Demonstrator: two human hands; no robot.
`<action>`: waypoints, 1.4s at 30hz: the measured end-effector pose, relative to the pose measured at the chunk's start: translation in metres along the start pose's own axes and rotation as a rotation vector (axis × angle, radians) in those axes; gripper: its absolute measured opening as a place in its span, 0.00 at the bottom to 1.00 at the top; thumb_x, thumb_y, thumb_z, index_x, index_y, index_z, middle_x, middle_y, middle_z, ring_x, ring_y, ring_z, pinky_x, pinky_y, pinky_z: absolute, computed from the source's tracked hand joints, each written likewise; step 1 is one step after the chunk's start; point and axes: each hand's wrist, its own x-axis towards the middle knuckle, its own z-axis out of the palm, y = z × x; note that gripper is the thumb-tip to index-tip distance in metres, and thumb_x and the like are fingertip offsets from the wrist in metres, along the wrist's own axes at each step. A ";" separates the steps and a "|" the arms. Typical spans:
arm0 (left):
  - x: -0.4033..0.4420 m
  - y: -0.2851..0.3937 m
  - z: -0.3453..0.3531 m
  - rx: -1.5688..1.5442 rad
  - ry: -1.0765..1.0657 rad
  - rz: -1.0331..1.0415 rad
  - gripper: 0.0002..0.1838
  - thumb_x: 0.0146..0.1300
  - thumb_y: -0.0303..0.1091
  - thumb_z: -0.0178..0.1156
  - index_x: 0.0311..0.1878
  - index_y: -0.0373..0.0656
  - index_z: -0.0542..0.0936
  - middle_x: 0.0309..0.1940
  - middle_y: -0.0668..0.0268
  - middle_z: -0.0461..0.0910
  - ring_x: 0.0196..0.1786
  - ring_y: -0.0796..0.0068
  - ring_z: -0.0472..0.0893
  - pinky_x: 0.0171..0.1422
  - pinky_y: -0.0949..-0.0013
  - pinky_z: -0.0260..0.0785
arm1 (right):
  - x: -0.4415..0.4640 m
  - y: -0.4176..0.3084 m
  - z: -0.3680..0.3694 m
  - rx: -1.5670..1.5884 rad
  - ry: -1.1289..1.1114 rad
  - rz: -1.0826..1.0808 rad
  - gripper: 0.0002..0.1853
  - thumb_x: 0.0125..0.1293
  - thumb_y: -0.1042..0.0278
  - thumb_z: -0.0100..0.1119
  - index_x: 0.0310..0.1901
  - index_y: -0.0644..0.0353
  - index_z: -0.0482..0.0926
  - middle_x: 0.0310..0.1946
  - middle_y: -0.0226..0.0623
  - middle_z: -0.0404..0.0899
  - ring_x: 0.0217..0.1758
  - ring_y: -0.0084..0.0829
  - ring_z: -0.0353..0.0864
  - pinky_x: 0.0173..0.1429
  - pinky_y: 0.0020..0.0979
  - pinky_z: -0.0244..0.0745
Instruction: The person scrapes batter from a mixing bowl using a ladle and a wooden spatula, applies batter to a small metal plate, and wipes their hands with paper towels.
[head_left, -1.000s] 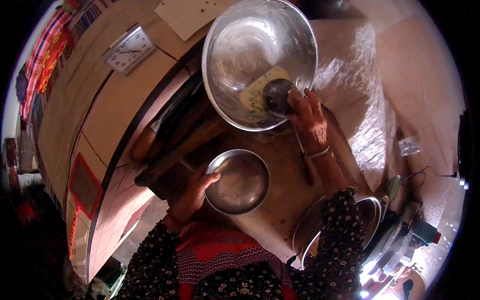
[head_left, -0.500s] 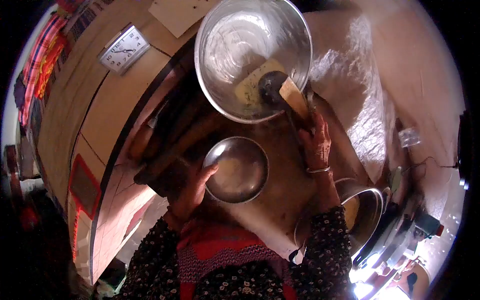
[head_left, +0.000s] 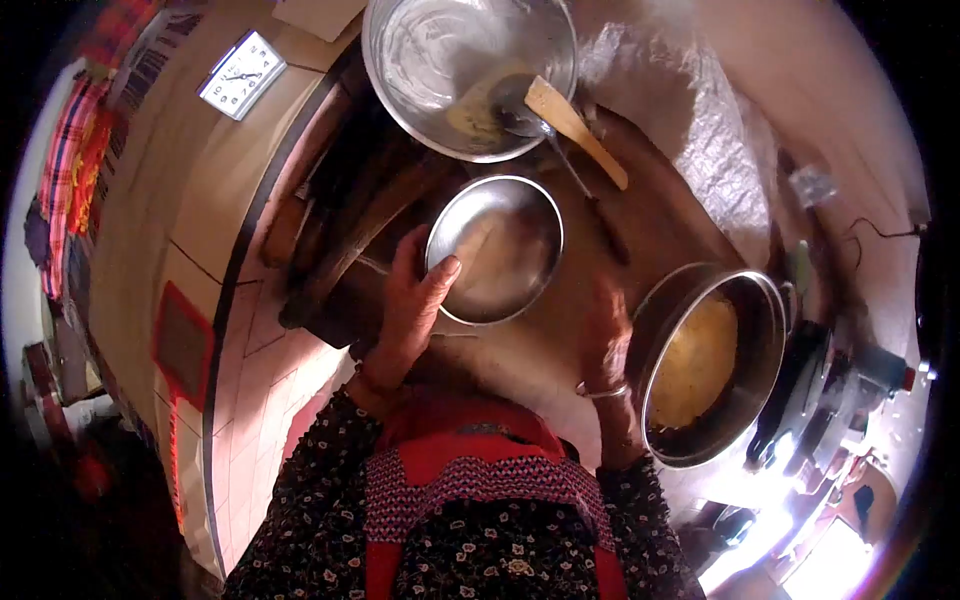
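My left hand (head_left: 412, 300) grips a shallow metal bowl (head_left: 540, 262) by its left rim, thumb over the edge. Beyond it stands a large metal basin (head_left: 372, 62) with a pale yellow mass inside. A wooden spatula (head_left: 575, 135) and a dark-handled ladle (head_left: 605, 228) lean over the basin's near right rim. My right hand (head_left: 603, 335), wearing a bangle, is between the bowl and a deep metal pot (head_left: 762, 385). Its fingers are smeared by motion. Round yellow food (head_left: 695, 360) lies inside the pot.
A white clock (head_left: 242, 77) lies on the ledge at the left, with a red-framed fly swatter (head_left: 183, 345) nearer me. Crinkled plastic sheeting (head_left: 715, 130) is at the right. Bright light shines at lower right.
My right hand has come away from the utensil handles and moved down toward me. My left hand still holds the bowl. The view has shifted, so the basin appears higher and more pot shows.
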 end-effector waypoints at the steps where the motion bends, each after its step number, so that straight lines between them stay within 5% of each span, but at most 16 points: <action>1: -0.001 0.002 0.003 0.003 -0.011 0.006 0.33 0.56 0.42 0.65 0.60 0.36 0.64 0.50 0.63 0.70 0.49 0.75 0.70 0.52 0.72 0.66 | -0.018 -0.005 0.001 -0.010 -0.040 0.069 0.25 0.54 0.83 0.47 0.57 0.70 0.66 0.46 0.54 0.74 0.48 0.51 0.75 0.50 0.38 0.72; 2: -0.003 0.007 0.006 0.000 -0.042 0.071 0.34 0.56 0.43 0.65 0.61 0.36 0.63 0.51 0.62 0.69 0.49 0.75 0.70 0.52 0.72 0.65 | -0.029 -0.029 -0.008 -0.062 -0.314 0.428 0.25 0.53 0.82 0.49 0.57 0.68 0.68 0.42 0.53 0.75 0.43 0.53 0.75 0.46 0.41 0.73; 4: -0.007 0.013 0.012 -0.011 -0.082 0.191 0.36 0.55 0.44 0.65 0.61 0.36 0.62 0.51 0.61 0.68 0.51 0.75 0.68 0.53 0.71 0.65 | -0.062 0.005 0.016 -0.096 0.016 -0.093 0.21 0.59 0.74 0.54 0.55 0.64 0.69 0.40 0.54 0.76 0.39 0.52 0.76 0.40 0.42 0.74; 7: -0.010 0.015 0.015 0.062 -0.095 0.223 0.36 0.56 0.46 0.64 0.61 0.35 0.62 0.53 0.60 0.68 0.53 0.72 0.68 0.57 0.69 0.63 | -0.066 -0.015 0.006 0.028 -0.101 0.171 0.20 0.59 0.73 0.55 0.54 0.64 0.70 0.43 0.52 0.76 0.39 0.52 0.77 0.40 0.41 0.74; 12: -0.018 0.015 0.026 0.124 -0.107 0.249 0.35 0.58 0.47 0.62 0.62 0.35 0.61 0.56 0.58 0.67 0.56 0.70 0.68 0.61 0.67 0.61 | -0.040 -0.043 -0.017 0.081 -0.008 0.009 0.22 0.61 0.74 0.52 0.59 0.57 0.68 0.39 0.49 0.78 0.34 0.51 0.78 0.37 0.43 0.75; 14: -0.024 0.017 0.030 0.156 -0.123 0.246 0.35 0.58 0.46 0.61 0.62 0.35 0.61 0.56 0.57 0.67 0.56 0.69 0.67 0.61 0.67 0.61 | -0.023 -0.066 -0.029 0.073 -0.315 0.122 0.31 0.59 0.75 0.52 0.65 0.53 0.59 0.29 0.50 0.79 0.26 0.51 0.78 0.31 0.46 0.74; 21: -0.043 0.009 0.039 0.120 -0.138 0.216 0.33 0.60 0.44 0.59 0.62 0.35 0.60 0.56 0.55 0.66 0.56 0.68 0.67 0.61 0.67 0.61 | -0.006 -0.065 -0.019 -0.112 -0.567 0.113 0.40 0.56 0.75 0.53 0.70 0.50 0.48 0.18 0.53 0.76 0.23 0.51 0.79 0.28 0.47 0.74; 24: -0.046 0.002 0.036 0.188 -0.119 0.229 0.33 0.61 0.45 0.57 0.62 0.35 0.60 0.57 0.55 0.65 0.57 0.67 0.67 0.61 0.66 0.60 | -0.016 -0.078 -0.016 0.063 -0.735 0.235 0.42 0.53 0.79 0.51 0.70 0.53 0.46 0.24 0.49 0.78 0.23 0.38 0.79 0.32 0.38 0.74; 25: -0.048 0.001 0.036 0.191 -0.122 0.229 0.33 0.61 0.45 0.57 0.62 0.35 0.60 0.57 0.55 0.65 0.57 0.67 0.67 0.61 0.66 0.60 | -0.024 -0.080 -0.007 0.194 -0.535 -0.076 0.43 0.53 0.79 0.51 0.71 0.54 0.45 0.25 0.48 0.78 0.24 0.34 0.79 0.32 0.36 0.75; 27: -0.053 -0.001 0.037 0.303 -0.128 0.280 0.31 0.63 0.45 0.55 0.62 0.36 0.60 0.56 0.56 0.66 0.57 0.66 0.66 0.62 0.66 0.59 | -0.029 -0.096 -0.017 0.644 -0.776 0.338 0.42 0.56 0.78 0.53 0.71 0.57 0.44 0.30 0.43 0.79 0.28 0.29 0.79 0.34 0.29 0.76; 28: -0.057 -0.001 0.038 0.305 -0.133 0.281 0.31 0.63 0.45 0.55 0.62 0.36 0.60 0.56 0.56 0.66 0.57 0.66 0.66 0.62 0.66 0.59 | -0.034 -0.093 -0.018 0.646 -0.771 0.339 0.42 0.56 0.78 0.53 0.71 0.57 0.44 0.30 0.43 0.79 0.28 0.29 0.79 0.34 0.29 0.76; 30: -0.067 -0.003 0.039 0.235 -0.098 0.166 0.28 0.65 0.45 0.51 0.62 0.37 0.61 0.56 0.57 0.66 0.57 0.66 0.66 0.63 0.66 0.58 | -0.040 -0.086 -0.020 1.492 -0.923 0.473 0.38 0.64 0.64 0.55 0.71 0.52 0.46 0.40 0.42 0.79 0.30 0.28 0.80 0.31 0.27 0.76; 32: -0.075 -0.008 0.043 0.096 -0.068 0.064 0.28 0.65 0.45 0.50 0.63 0.38 0.61 0.57 0.60 0.66 0.58 0.70 0.66 0.63 0.66 0.57 | -0.044 -0.084 -0.034 1.594 -0.884 0.387 0.38 0.64 0.66 0.55 0.71 0.54 0.45 0.37 0.42 0.80 0.28 0.25 0.80 0.30 0.24 0.75; 35: -0.081 -0.041 0.029 -0.162 -0.032 0.012 0.28 0.63 0.45 0.52 0.61 0.38 0.64 0.55 0.59 0.67 0.56 0.71 0.68 0.60 0.67 0.60 | -0.055 -0.078 -0.058 1.458 -0.714 0.629 0.34 0.64 0.72 0.52 0.69 0.60 0.49 0.29 0.38 0.81 0.24 0.26 0.79 0.30 0.24 0.75; 39: -0.111 -0.039 0.035 -0.010 0.019 0.040 0.25 0.61 0.42 0.52 0.57 0.37 0.69 0.51 0.60 0.70 0.52 0.71 0.70 0.57 0.67 0.63 | -0.078 -0.058 -0.079 1.403 -0.623 0.515 0.32 0.64 0.72 0.52 0.68 0.59 0.53 0.32 0.37 0.81 0.26 0.26 0.80 0.28 0.24 0.73; 42: -0.142 -0.036 0.059 0.131 -0.008 0.169 0.26 0.62 0.42 0.51 0.59 0.37 0.66 0.52 0.59 0.69 0.53 0.69 0.70 0.57 0.66 0.63 | -0.094 -0.034 -0.077 0.986 -0.543 -0.011 0.31 0.61 0.72 0.53 0.66 0.62 0.55 0.33 0.38 0.81 0.26 0.29 0.81 0.27 0.28 0.73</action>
